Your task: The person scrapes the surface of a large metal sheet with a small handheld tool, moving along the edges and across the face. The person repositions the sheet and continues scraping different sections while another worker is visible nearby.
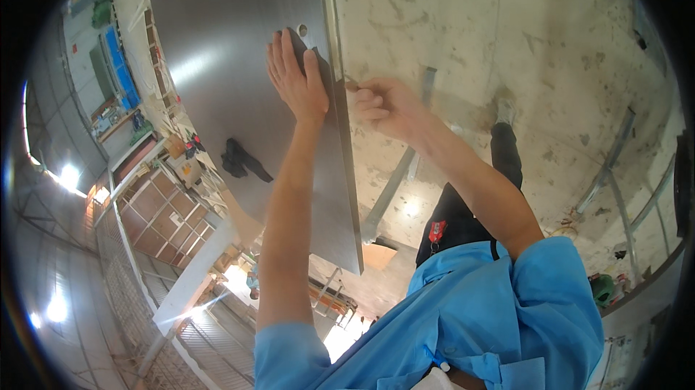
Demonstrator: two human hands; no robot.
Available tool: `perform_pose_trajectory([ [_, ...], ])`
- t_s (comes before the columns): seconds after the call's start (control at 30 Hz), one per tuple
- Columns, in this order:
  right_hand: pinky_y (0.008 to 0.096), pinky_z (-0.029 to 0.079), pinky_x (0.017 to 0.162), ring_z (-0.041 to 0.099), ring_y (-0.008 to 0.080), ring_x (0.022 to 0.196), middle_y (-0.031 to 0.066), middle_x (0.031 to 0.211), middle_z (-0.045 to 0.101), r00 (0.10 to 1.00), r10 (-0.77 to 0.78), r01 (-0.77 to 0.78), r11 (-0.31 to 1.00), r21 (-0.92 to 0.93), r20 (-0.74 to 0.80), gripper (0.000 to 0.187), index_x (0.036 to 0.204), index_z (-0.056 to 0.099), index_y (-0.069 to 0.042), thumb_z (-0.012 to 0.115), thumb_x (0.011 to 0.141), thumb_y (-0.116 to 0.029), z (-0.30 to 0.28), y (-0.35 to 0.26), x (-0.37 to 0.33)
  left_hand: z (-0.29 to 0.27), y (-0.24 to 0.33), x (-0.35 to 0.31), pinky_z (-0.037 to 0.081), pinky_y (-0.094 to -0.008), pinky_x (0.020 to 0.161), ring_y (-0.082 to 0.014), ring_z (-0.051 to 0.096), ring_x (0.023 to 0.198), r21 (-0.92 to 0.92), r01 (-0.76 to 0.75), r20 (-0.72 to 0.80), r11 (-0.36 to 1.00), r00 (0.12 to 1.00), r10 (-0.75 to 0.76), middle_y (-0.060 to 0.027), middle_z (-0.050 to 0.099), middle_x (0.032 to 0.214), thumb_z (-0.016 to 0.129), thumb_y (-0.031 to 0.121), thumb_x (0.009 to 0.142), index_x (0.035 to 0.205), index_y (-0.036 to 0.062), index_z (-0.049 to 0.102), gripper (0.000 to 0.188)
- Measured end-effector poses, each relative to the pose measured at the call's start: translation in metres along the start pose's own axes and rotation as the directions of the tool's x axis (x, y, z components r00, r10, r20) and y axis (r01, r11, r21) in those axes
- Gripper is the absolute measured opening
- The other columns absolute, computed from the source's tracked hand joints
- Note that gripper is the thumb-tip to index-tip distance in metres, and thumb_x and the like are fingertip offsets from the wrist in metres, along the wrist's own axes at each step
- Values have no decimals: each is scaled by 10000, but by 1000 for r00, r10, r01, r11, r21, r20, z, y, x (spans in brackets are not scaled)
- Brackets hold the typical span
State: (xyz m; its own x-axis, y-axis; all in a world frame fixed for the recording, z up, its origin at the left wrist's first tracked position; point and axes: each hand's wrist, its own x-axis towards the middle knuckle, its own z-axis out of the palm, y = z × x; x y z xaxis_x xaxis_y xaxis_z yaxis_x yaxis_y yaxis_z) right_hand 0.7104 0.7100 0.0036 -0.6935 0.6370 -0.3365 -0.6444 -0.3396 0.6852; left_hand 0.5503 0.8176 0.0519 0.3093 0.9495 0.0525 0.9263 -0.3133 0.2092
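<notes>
A large, dark grey door panel (239, 43) with a brushed metal look stands in front of me. My left hand (298, 82) lies flat on its face, fingers spread, just below a small round hole (302, 30). Along the panel's right edge runs a long, pale metal strip (332, 32). At the lower end of that strip is my right hand (382, 106), its fingers curled and pinched close to the edge. Whatever it grips is too small and too hidden to name. A crumpled black thing (242, 161), perhaps a glove or cloth, rests on the panel.
Metal bars of a stand (394, 191) show beside the panel, above the stained, pale floor (427, 14). Another metal frame (607, 162) stands at the right. Shelving and racks (163, 220) fill the left side, with a blue object (121, 68) farther off.
</notes>
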Motion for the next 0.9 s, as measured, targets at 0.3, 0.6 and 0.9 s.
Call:
perform_pose_trajectory([
  [0.3, 345, 437, 571, 551, 134, 589, 53, 709, 692, 632, -675, 431, -102, -897, 380, 257, 1015, 767, -14, 604, 1034, -212, 69, -45, 20, 1, -1, 0, 164, -533, 1332, -385, 252, 1641, -9, 18, 14, 1000, 1000, -18, -160, 362, 1745, 442, 429, 1128, 1678, 103, 394, 642],
  [0.6, 343, 427, 572, 533, 107, 584, 24, 710, 696, 622, -661, 400, -191, -896, 419, 293, 1017, 784, -25, 592, 1021, -245, 83, -66, 32, 0, 0, 0, 160, -525, 1337, -385, 256, 1638, -4, 20, 6, 1000, 1000, -20, -154, 370, 1741, 439, 450, 1128, 1681, 119, 392, 647],
  [0.9, 328, 419, 580, 530, 94, 599, 10, 711, 689, 667, -622, 379, -189, -906, 409, 281, 1019, 785, -32, 604, 1033, -247, 77, -62, 32, 2, -1, 0, 171, -525, 1334, -390, 267, 1634, -14, -1, -18, 1000, 1000, 1, -155, 379, 1736, 442, 454, 1129, 1672, 110, 411, 643],
])
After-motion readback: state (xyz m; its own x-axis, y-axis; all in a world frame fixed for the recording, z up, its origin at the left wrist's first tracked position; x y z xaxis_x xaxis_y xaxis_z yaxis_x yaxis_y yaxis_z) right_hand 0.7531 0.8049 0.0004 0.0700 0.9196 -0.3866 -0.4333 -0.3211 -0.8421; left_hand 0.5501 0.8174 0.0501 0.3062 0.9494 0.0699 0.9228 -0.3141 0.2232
